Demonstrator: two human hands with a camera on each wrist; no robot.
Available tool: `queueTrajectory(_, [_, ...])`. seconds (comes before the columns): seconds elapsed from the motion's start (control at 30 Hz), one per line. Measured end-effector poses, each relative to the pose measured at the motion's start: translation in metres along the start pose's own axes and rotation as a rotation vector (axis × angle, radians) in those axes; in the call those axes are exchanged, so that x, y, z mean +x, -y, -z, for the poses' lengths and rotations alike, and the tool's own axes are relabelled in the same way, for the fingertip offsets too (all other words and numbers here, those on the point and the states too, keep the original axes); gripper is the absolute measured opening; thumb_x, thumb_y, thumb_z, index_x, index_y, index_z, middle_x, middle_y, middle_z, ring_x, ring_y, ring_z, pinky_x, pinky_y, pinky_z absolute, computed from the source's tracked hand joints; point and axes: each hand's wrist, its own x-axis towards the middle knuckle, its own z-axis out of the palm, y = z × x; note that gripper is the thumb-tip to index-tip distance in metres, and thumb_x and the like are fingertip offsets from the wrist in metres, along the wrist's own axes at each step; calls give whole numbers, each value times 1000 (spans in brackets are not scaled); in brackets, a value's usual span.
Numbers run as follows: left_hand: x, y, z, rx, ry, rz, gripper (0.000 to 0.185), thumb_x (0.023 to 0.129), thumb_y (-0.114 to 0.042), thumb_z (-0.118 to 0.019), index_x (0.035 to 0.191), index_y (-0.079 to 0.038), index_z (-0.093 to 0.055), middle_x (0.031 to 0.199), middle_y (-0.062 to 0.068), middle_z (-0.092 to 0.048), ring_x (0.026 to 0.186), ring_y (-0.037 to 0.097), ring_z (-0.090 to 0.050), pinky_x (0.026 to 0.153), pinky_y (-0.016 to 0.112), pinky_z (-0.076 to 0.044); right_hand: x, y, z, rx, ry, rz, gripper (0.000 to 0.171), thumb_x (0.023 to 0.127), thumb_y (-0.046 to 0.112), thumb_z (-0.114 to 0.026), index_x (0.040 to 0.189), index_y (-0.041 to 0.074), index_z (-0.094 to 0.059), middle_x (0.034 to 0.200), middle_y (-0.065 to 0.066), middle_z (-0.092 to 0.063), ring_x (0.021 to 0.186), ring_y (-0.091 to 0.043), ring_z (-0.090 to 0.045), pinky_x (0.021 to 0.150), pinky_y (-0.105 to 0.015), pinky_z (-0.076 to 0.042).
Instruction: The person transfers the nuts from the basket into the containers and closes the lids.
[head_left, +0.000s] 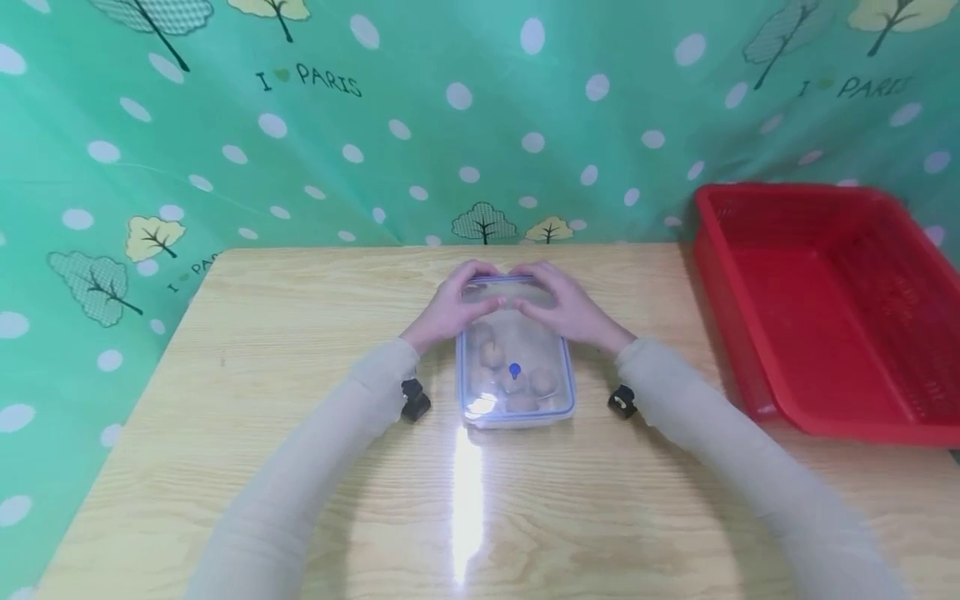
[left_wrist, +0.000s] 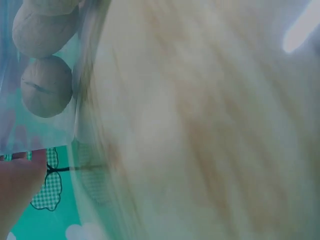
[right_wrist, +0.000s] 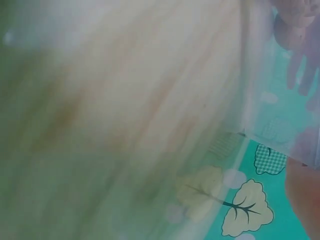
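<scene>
A clear plastic food container [head_left: 536,346] with a blue seal around its lid lies on the table. Round, pale brown things that look like walnuts [left_wrist: 46,86] show through its wall, and a small blue spot marks the lid. My left hand [head_left: 457,304] grips the far left corner, thumb on the lid and fingers over the far edge. Mirroring it, my right hand [head_left: 566,308] holds the far right corner the same way. The far fingertips are partly hidden in the head view. Through the clear plastic, the right wrist view shows some fingers [right_wrist: 300,72].
To the right stands a large red plastic basket [head_left: 817,333]. Behind the wooden table [head_left: 300,333] hangs a green cloth [head_left: 420,108] with white dots and trees. A dark wrist device [head_left: 415,400] sits at the left wrist, another [head_left: 622,402] at the right.
</scene>
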Motion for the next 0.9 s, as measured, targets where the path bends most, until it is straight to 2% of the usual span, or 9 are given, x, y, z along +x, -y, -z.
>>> queueTrajectory(0.13, [7,-1,4,-16,20,-6,44,91,-15,-67,130,-4,-52,130,5,-53,122,21,-47,106,40,-35,3,0,2,19,-25,-12,52,92,22,-66,138,5,-49,135,-9,-51,125,-26,-46,107,-47,-36])
queueTrajectory(0.3, [12,0,12,12,13,35,47,92,-21,-67,133,-7,-51,134,4,-53,125,20,-46,107,42,-35,13,-1,3,53,-31,-1,51,92,18,-65,138,4,-49,139,-10,-49,129,-24,-43,108,-43,-35])
queueTrajectory(0.47, [17,3,19,72,14,60,49,92,-27,-67,136,-11,-52,138,2,-51,127,23,-45,106,46,-35,22,-5,4,27,-18,-57,53,94,29,-64,140,11,-48,144,-5,-45,132,-23,-39,107,-48,-34])
queueTrajectory(0.7, [27,9,25,128,7,61,47,93,-30,-66,135,-15,-54,137,0,-52,127,23,-44,105,47,-36,31,-10,9,10,-5,-132,58,94,36,-61,144,12,-44,148,-8,-40,136,-28,-34,109,-51,-31])
queueTrajectory(0.77, [29,8,26,137,10,49,46,93,-28,-65,135,-13,-54,137,2,-52,128,23,-44,106,46,-35,31,-11,11,24,-4,-175,58,96,36,-60,145,12,-42,149,-9,-39,137,-29,-33,109,-53,-29])
queueTrajectory(0.9, [27,6,28,143,0,36,49,95,-27,-62,140,-12,-50,143,5,-47,132,22,-39,109,44,-32,27,-15,20,123,-4,-208,55,100,29,-53,148,7,-36,150,-11,-37,137,-30,-32,112,-49,-27])
